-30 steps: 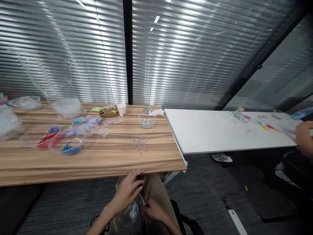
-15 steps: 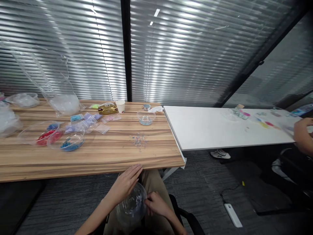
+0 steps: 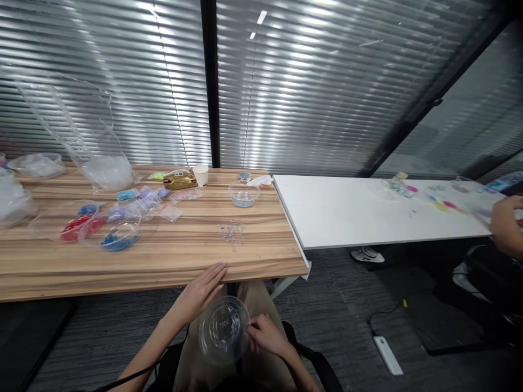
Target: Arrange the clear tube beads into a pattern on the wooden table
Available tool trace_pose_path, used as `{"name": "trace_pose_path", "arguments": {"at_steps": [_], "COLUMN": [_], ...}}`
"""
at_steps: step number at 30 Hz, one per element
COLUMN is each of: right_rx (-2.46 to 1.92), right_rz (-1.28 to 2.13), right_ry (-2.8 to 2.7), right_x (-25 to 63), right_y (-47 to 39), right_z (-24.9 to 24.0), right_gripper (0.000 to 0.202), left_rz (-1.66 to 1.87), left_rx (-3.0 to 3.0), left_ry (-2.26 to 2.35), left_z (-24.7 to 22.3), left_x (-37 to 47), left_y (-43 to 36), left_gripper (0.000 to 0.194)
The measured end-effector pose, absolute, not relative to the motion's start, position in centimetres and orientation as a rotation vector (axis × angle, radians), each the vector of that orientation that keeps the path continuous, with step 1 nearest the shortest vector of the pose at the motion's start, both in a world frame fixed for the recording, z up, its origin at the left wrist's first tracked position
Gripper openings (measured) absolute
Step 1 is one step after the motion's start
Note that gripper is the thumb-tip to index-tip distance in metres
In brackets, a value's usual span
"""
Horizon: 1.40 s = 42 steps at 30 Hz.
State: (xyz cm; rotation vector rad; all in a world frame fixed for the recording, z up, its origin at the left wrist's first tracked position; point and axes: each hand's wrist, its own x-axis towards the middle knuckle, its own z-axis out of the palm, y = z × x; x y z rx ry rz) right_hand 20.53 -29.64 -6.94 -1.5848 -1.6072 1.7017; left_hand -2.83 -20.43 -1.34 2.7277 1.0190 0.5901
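My right hand point(image 3: 265, 334) pinches the right rim of a clear round plastic bowl point(image 3: 224, 330), which is above my lap, below the front edge of the wooden table point(image 3: 163, 272). My left hand point(image 3: 203, 289) rests at that edge with fingers stretched out together, the tips on the tabletop. It holds nothing. Beyond the fingers lies a scatter of small shiny bits point(image 3: 233, 234). Farther back stands a clear bowl point(image 3: 243, 196) with a little clear, bluish content.
On the left are bowls of red pieces point(image 3: 75, 228) and blue pieces point(image 3: 120, 239), near small plastic packets point(image 3: 149, 201). A gold packet point(image 3: 180, 179) and paper cup point(image 3: 200, 175) stand behind. A white table point(image 3: 327, 218) adjoins on the right; another person's arm point(image 3: 506, 223) is at its far end.
My left hand has shifted left and slightly forward on the table edge, away from the bowl. The bowl in my right hand has moved slightly right and now shows more fully.
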Motion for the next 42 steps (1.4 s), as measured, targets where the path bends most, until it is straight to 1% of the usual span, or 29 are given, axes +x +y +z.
{"name": "trace_pose_path", "arguments": {"at_steps": [3,5,12,15,23,28,32,36,39,42], "right_rx": [-1.588,-1.593,-1.598,-1.598,-1.600,-1.595,-1.601,-1.607,-1.610,-1.625], "right_rz": [1.715,1.725,1.774,1.787,1.830,1.849,1.843,1.823,1.779,1.735], "right_ry": [-1.581,-1.562,-1.491,-1.466,-1.415,-1.418,-1.412,-1.418,-1.423,-1.393], "right_x": [20.8,20.9,20.6,20.6,20.6,20.3,20.2,20.6,21.6,23.5], "right_y": [-29.5,-29.4,-29.3,-29.2,-29.0,-28.8,-28.8,-29.4,-30.3,-31.6], "right_z": [-6.9,-6.9,-7.1,-6.9,-6.8,-7.0,-6.8,-6.3,-6.2,-6.5], "right_gripper": [0.026,0.025,0.023,0.023,0.025,0.027,0.027,0.027,0.031,0.034], "left_rz": [0.604,0.638,0.702,0.742,0.716,0.721,0.747,0.619,0.471,0.396], "left_rx": [2.612,2.528,2.237,2.210,2.205,2.199,2.202,2.434,2.602,2.706], "left_ry": [1.025,1.037,1.121,1.164,1.243,1.166,1.139,1.171,1.081,1.052], "left_z": [-1.5,-1.5,0.1,0.5,0.3,0.5,0.2,0.3,0.7,0.6], "left_x": [-4.1,-4.7,-5.2,-5.6,-6.2,-5.0,-4.2,-2.9,-2.0,-1.9], "left_y": [-19.9,-19.7,-19.0,-18.8,-19.3,-19.1,-18.7,-18.4,-17.9,-16.7], "left_gripper": [0.045,0.047,0.067,0.069,0.066,0.063,0.064,0.064,0.056,0.050]}}
